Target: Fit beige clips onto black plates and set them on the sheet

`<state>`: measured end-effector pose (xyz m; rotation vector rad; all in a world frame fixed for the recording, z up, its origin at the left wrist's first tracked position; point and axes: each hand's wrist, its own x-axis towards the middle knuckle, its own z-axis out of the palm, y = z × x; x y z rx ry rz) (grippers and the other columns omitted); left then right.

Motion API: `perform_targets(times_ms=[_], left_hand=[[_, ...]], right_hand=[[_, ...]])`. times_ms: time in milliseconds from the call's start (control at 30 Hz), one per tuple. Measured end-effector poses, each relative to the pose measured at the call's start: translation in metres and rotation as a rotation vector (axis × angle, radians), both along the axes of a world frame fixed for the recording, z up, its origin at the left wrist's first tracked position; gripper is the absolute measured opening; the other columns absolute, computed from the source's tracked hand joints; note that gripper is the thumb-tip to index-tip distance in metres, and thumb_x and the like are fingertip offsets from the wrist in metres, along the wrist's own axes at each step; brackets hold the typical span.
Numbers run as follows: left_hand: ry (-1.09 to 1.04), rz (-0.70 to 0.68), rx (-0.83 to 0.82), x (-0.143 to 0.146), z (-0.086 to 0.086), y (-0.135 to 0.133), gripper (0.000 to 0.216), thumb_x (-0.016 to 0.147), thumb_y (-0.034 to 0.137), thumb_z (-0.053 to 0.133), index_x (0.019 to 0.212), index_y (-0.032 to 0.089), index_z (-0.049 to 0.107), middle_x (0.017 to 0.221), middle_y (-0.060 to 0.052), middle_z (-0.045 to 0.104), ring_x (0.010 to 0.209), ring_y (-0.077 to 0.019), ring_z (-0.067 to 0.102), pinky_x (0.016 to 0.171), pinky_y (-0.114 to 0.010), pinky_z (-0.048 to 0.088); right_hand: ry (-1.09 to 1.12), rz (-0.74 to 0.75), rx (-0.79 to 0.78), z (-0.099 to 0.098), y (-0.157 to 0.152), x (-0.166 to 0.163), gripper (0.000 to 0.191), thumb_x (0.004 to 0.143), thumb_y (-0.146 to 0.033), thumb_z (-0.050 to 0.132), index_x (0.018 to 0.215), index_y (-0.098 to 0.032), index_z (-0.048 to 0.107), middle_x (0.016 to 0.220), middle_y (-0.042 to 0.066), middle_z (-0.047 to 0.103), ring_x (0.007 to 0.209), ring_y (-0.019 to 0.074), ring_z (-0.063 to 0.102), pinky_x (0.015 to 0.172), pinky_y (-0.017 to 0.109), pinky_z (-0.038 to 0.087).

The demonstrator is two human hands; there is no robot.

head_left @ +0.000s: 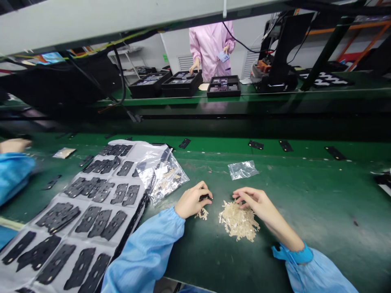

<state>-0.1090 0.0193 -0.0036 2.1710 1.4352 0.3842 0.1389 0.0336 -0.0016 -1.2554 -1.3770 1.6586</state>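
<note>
My left hand [193, 201] is curled just above the green bench, its fingers closed on a small black plastic part [205, 197] that is mostly covered by them. Under and beside those fingers lie a few beige pieces [202, 213]. To the right, my right hand [254, 200] hovers at the top edge of a pile of small beige pieces [239, 221]. Its thumb and fingertips come together in a pinch; whatever is between them is too small to name.
Left stands a grey compartment tray [69, 240] with many black plastic parts. A clear bag of pieces [166, 179] overlaps its corner; another clear bag [242, 169] lies ahead. Black parts [285, 145] sit along a green strip. A co-worker's sleeve [14, 175] enters left; a person in pink [210, 49] stands opposite.
</note>
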Motion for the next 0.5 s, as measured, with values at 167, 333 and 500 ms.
perform_targets(times_ms=[167,333,500], left_hand=[[0.015,-0.045,-0.024,0.000,0.002,0.004,0.009,0.082,0.032,0.059,0.083,0.024,0.063,0.095,0.001,0.054,0.074,-0.0127,0.057,0.064,-0.023,0.042],[-0.041,-0.042,0.003,-0.003,0.003,-0.001,0.012,0.087,0.029,0.051,0.084,0.023,0.060,0.093,0.000,0.058,0.081,-0.0141,0.058,0.072,-0.023,0.043],[-0.066,0.063,0.026,-0.015,0.003,-0.005,0.014,0.087,0.031,0.051,0.092,0.023,0.060,0.090,-0.001,0.060,0.078,-0.0143,0.058,0.069,-0.024,0.044]], right_hand=[[-0.002,0.003,-0.004,0.002,0.000,-0.001,0.036,0.078,-0.049,0.059,0.087,-0.015,0.068,0.089,0.010,0.068,0.075,0.0181,0.062,0.060,0.028,0.052],[-0.002,0.005,-0.009,0.000,0.000,0.000,0.037,0.077,-0.049,0.059,0.087,-0.015,0.067,0.089,0.011,0.068,0.075,0.0185,0.062,0.060,0.028,0.052],[-0.006,0.007,-0.012,0.000,0.000,0.000,0.037,0.077,-0.049,0.059,0.086,-0.015,0.067,0.089,0.011,0.067,0.074,0.0179,0.062,0.060,0.028,0.052]])
